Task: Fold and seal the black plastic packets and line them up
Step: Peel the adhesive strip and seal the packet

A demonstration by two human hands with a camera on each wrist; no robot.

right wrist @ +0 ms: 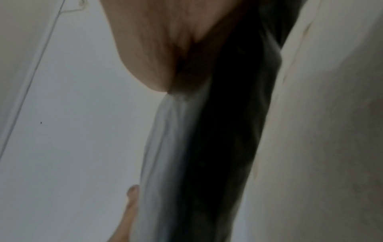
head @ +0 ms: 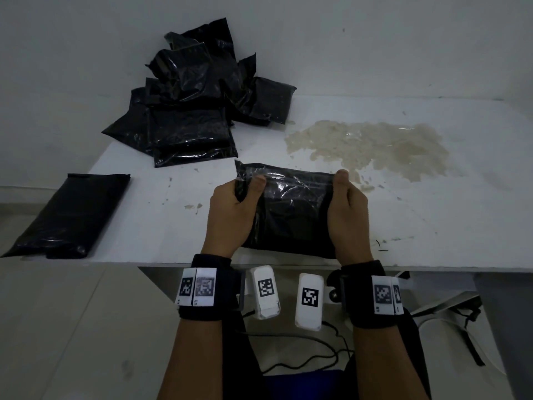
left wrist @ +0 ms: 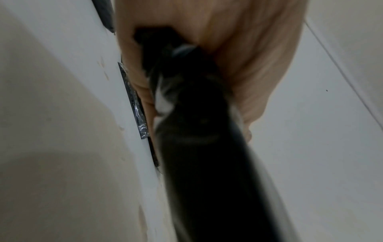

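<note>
We count one black packet [head: 291, 209] held between two hands, left hand [head: 230, 215] and right hand [head: 347, 215]. Left of it lies one single packet [head: 72, 215]. Beyond it sits one heap of packets [head: 196, 102], its number uncertain.

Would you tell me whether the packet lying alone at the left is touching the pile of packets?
No: in the head view the lone packet lies apart from the pile, with bare table between them.

Glossy, crinkled black plastic film is being shown on the held packet [head: 291, 203], the heaped packets [head: 196, 105] and the lone packet [head: 72, 215]. A matt white table [head: 432, 226] is being marred by a rough, shiny yellowish residue patch [head: 372, 145]. Matt black cloth wristbands [head: 212, 287] are being worn.
</note>
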